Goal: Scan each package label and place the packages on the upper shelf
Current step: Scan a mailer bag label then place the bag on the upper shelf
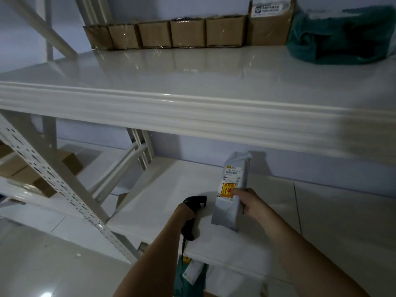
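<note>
Head view shows our left hand (186,212) wrapped around the handle of the black scanner (194,213), its head aimed right toward the grey package (232,189). Our right hand (249,203) grips that package by its right edge, thumb lying across the front on the yellow sticker (227,190), holding it upright over the lower shelf (162,202), just right of the scanner. The printed label (232,173) sits above the sticker and faces us.

We judge the scan is the step in hand, and the main risk lies in the aim: the scanner points at the package's left edge rather than squarely at the barcode, so the read may fail. Our thumb is close beneath the label and could cover part of it if the grip slides up. The package is a soft bag held at one side only; it may sag or twist.

Afterwards it must clear the thick front lip of the upper shelf (192,112), where the far row of cardboard boxes (186,34) and the green bag (340,37) at the far right leave open space nearer us.
</note>
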A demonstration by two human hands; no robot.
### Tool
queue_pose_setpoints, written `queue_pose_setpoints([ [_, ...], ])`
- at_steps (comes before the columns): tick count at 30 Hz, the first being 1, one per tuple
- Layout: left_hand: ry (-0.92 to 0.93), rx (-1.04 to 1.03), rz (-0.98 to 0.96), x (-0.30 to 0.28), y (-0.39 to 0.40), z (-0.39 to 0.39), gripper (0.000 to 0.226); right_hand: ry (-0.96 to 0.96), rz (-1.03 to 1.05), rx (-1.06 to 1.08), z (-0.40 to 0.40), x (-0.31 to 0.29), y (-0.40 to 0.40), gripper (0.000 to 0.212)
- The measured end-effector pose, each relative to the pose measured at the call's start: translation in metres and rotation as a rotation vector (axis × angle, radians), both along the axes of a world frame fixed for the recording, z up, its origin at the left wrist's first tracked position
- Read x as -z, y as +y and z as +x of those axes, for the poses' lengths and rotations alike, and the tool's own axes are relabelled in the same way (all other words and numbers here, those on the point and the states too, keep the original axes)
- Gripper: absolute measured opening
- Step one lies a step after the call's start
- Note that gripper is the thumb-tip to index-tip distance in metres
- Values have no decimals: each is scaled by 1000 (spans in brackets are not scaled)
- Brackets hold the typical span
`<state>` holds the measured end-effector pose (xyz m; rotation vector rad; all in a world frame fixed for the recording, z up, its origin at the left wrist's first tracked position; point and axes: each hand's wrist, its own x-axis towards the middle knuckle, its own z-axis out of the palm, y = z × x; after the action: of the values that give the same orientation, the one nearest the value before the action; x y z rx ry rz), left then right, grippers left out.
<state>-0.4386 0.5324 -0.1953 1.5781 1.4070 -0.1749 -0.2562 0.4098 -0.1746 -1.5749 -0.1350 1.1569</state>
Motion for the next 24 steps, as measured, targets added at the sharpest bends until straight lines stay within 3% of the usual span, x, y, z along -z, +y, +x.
queue_pose_setpoints([
  [6,-172,115,-38,7,-6,-23,38,15,113,223,-45,7,-14,47],
  [12,-403,38,-6,-7,9,-64,12,50,90,445,-99,7,-27,44],
  [15,-550,84,9,-22,13,-83,13,58,99,458,-122,-2,-33,38],
  [20,-669,10,-189,-50,17,-101,5,-13,166,385,-147,-17,-43,36],
  [24,-715,60,-118,-79,13,-97,11,-48,215,362,-154,-25,-49,28],
])
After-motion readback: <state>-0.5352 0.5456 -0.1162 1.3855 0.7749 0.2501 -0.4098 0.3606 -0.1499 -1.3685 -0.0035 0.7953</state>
